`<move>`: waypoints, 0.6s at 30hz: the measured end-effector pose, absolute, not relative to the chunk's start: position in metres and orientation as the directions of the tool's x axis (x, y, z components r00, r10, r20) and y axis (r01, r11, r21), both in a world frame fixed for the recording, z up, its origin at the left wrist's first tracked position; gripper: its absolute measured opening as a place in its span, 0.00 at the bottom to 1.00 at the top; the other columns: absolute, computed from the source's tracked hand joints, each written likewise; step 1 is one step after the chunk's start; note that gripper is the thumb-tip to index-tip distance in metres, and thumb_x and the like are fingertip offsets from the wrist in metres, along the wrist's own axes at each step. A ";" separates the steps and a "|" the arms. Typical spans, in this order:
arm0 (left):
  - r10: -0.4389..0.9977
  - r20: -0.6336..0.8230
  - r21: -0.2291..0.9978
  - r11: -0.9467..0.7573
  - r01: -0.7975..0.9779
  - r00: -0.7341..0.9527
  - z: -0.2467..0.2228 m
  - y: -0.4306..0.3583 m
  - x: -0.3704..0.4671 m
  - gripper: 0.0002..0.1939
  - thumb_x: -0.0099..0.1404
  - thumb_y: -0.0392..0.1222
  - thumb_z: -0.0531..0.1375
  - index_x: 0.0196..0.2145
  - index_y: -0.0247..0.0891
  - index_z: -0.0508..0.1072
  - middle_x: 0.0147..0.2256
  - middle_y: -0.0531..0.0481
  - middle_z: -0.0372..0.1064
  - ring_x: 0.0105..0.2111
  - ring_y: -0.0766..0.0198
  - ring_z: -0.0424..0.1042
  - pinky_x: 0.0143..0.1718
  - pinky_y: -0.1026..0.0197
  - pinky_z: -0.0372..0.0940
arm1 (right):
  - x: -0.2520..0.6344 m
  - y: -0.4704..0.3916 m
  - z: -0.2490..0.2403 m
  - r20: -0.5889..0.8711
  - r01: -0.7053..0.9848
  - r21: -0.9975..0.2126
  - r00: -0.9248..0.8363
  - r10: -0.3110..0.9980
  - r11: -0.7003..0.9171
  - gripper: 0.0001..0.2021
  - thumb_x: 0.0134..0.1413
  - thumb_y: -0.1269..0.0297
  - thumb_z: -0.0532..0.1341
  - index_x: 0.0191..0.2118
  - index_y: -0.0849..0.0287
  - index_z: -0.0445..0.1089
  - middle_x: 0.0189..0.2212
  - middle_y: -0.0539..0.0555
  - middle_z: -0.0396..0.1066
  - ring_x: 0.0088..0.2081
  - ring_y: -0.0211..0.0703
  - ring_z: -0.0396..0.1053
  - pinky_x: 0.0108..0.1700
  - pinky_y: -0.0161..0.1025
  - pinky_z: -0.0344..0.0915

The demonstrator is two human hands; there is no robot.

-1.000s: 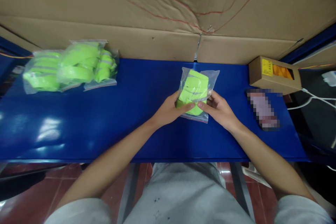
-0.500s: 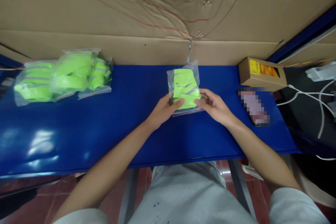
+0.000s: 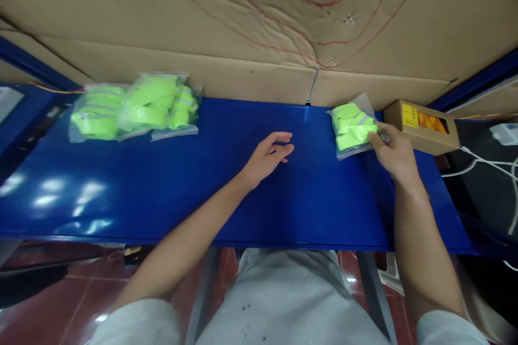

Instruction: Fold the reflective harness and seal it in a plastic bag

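Note:
My right hand (image 3: 394, 150) grips the right edge of a clear plastic bag (image 3: 353, 128) with folded neon-yellow, grey-striped fabric inside, at the right of the blue table (image 3: 170, 194). The thumb lies on top of the bag; the other fingers are partly hidden. Over the middle of the table, my left hand (image 3: 270, 156) holds nothing, its fingers loosely curled and apart. At the back left lie several similar bags of neon-yellow fabric (image 3: 149, 102), close together and partly overlapping.
A cardboard box (image 3: 423, 128) with a yellow label and orange contents stands at the back right. White cables (image 3: 477, 159) lie beyond the table's right end. A cardboard wall (image 3: 263, 78) with red wires runs along the back.
The bag has moved right in my right hand, toward the box. My left hand has let go of it and stays near the middle. The view has shifted a little.

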State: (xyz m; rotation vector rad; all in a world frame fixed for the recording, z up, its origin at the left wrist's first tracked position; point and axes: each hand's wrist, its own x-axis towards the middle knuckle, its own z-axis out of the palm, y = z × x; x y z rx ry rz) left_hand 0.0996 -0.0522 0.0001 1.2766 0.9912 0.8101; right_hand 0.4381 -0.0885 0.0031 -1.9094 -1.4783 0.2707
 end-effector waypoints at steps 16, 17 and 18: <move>0.945 0.292 0.935 -0.251 0.249 -0.145 0.023 -0.006 0.020 0.14 0.68 0.47 0.61 0.50 0.42 0.74 0.51 0.45 0.73 0.47 0.59 0.73 0.44 0.57 0.71 | 0.420 -0.086 -0.023 0.338 0.985 -0.125 -0.070 0.938 0.119 0.29 0.73 0.49 0.49 0.66 0.63 0.68 0.68 0.69 0.63 0.71 0.64 0.58 0.69 0.64 0.54; 0.891 0.401 0.862 -0.289 0.415 -0.213 0.028 -0.001 0.001 0.16 0.69 0.47 0.61 0.52 0.41 0.73 0.54 0.43 0.71 0.51 0.57 0.71 0.50 0.53 0.69 | 0.422 -0.085 -0.023 0.335 0.987 -0.120 -0.063 0.940 0.109 0.29 0.73 0.49 0.49 0.66 0.63 0.69 0.69 0.69 0.63 0.71 0.64 0.58 0.69 0.65 0.54; 0.838 0.493 0.761 -0.284 0.583 -0.235 0.032 0.005 -0.017 0.19 0.68 0.48 0.63 0.54 0.39 0.73 0.57 0.41 0.69 0.56 0.53 0.68 0.58 0.48 0.65 | 0.424 -0.084 -0.023 0.332 0.988 -0.111 -0.062 0.941 0.104 0.29 0.73 0.49 0.49 0.66 0.64 0.69 0.69 0.69 0.62 0.71 0.65 0.57 0.70 0.65 0.53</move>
